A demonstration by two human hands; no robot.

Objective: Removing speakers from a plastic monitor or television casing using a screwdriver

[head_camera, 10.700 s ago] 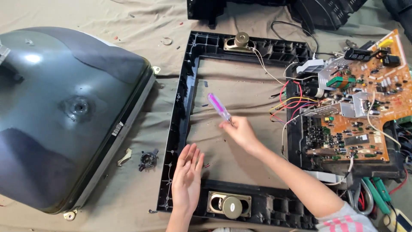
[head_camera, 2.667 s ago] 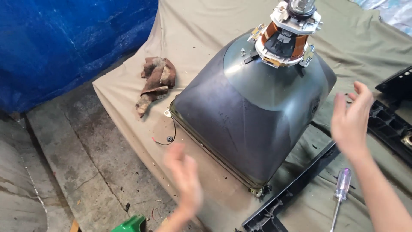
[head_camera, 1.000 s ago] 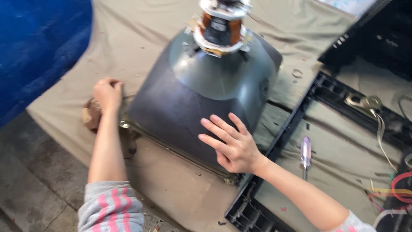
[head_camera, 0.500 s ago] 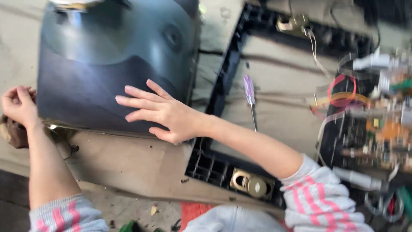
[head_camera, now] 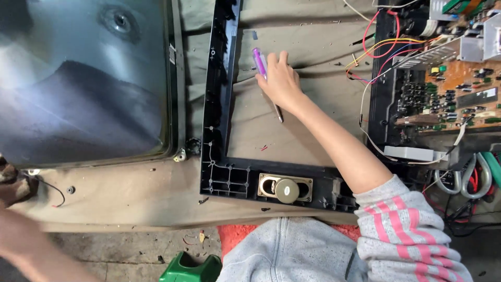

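Currently right hand point(head_camera: 282, 81) is laid over the purple-handled screwdriver point(head_camera: 259, 61), which lies on the tan cloth point(head_camera: 292, 136) inside the black plastic TV bezel frame point(head_camera: 219, 104). Fingers are draped on the handle and curling, but the tool looks flat on the cloth, so touching rather than clearly gripped; can't tell if the grasp has closed. Metal shaft pokes out below the wrist.

Left hand isn't visible: only a blurred forearm point(head_camera: 31, 250) at the lower left edge, near a brown rag point(head_camera: 10, 183). Its grip cannot be told.

CRT picture tube point(head_camera: 83, 78) sits glass-down on the cloth left of the frame, just beside its left rail, probably so the face rests flat and stable. Oval speaker point(head_camera: 286, 189) is mounted in the frame's bottom rail. Orange circuit board point(head_camera: 454, 83) on its black chassis lies right of the frame, coloured wires point(head_camera: 376, 52) trailing from it, well clear of the hand.
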